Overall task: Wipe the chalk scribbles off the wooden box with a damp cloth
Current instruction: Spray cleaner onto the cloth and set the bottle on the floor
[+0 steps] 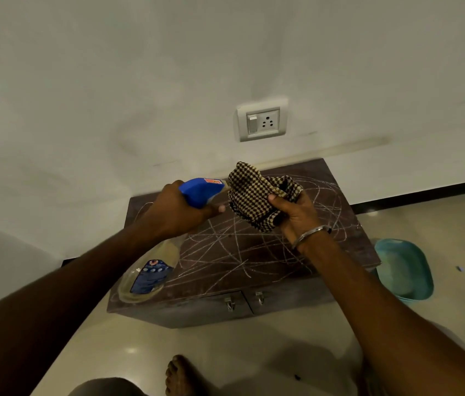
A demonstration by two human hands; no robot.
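Pale plaster wall [111,81] fills the upper view, with a grey switch-and-socket plate [262,120] set into it just above the far edge of the box. Glossy cream floor tiles [225,352] lie below, edged by a dark skirting strip [425,192] along the wall. A teal plastic basin [405,270], rounded and shallow, sits on the floor just beside the box's right end, partly hidden behind the right forearm.

The wooden box [254,307] is dark brown and low, standing against the wall; two small metal latches [229,304] hang on its front face. Its flat top is covered with white chalk scribbles [225,247], looping and crossing lines.

Above the top, the left hand [179,210] is closed around the neck of a spray bottle [151,275], whose blue trigger head points at the cloth; the clear body carries a blue label and hangs over the box's left part. The right hand [297,215], a metal bangle [309,235] at its wrist, grips a bunched cloth [254,195] of brown-and-cream check weave, held up just in front of the nozzle.
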